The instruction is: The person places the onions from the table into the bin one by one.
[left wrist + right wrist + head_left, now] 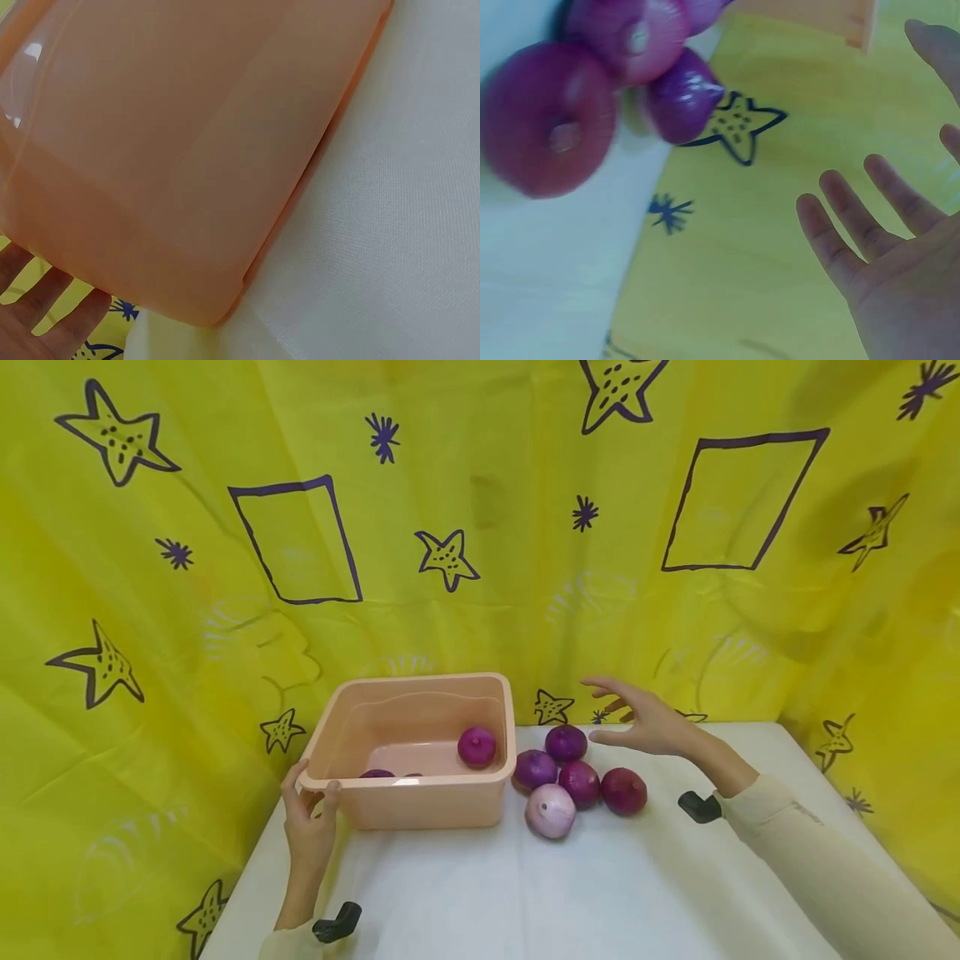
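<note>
A peach plastic tub (420, 802) stands on the white table. My left hand (309, 827) holds its near left corner, with the thumb at the front and fingers along the left side. In the left wrist view the fingers (75, 319) show beside the tub wall (172, 150). Inside lies a red onion (476, 747); the front wall partly hides other purple ones. Several onions cluster right of the tub, among them a pale one (551, 811) and a dark purple one (566, 743). My right hand (648, 722) hovers just right of that dark one, fingers spread, holding nothing.
A yellow curtain (495, 635) with drawn stars hangs behind the table and along both sides. White cloth covers the table (450, 893). Each wrist carries a small black mount (699, 807).
</note>
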`<state>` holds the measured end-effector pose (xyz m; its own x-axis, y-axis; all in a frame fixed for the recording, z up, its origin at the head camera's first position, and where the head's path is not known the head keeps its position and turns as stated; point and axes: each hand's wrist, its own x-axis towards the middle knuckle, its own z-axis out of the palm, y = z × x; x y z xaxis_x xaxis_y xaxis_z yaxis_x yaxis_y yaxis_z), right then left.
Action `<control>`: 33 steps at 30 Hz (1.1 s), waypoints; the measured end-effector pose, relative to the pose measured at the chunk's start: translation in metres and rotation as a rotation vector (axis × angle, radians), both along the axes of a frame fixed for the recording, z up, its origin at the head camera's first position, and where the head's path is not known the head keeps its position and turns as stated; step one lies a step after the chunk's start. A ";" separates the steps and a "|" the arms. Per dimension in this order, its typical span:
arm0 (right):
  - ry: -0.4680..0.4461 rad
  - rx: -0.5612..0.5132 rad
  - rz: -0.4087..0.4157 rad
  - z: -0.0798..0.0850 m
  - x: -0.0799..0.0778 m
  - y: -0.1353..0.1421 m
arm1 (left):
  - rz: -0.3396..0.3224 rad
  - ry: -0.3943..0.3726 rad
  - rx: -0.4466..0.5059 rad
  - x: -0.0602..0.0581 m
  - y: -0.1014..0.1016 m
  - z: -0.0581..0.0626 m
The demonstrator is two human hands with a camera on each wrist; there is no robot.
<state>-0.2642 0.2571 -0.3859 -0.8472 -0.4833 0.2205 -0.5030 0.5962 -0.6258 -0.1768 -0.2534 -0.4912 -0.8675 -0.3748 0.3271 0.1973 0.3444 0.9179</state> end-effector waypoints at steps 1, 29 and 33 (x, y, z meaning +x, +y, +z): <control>-0.003 0.003 -0.001 -0.004 0.002 0.003 | 0.001 0.002 0.000 0.000 0.000 -0.001; -0.127 0.036 0.079 -0.098 0.040 0.051 | -0.025 0.042 -0.011 -0.006 -0.003 -0.001; -0.121 0.043 0.087 -0.102 0.041 0.051 | -0.028 0.040 -0.010 -0.006 -0.004 -0.001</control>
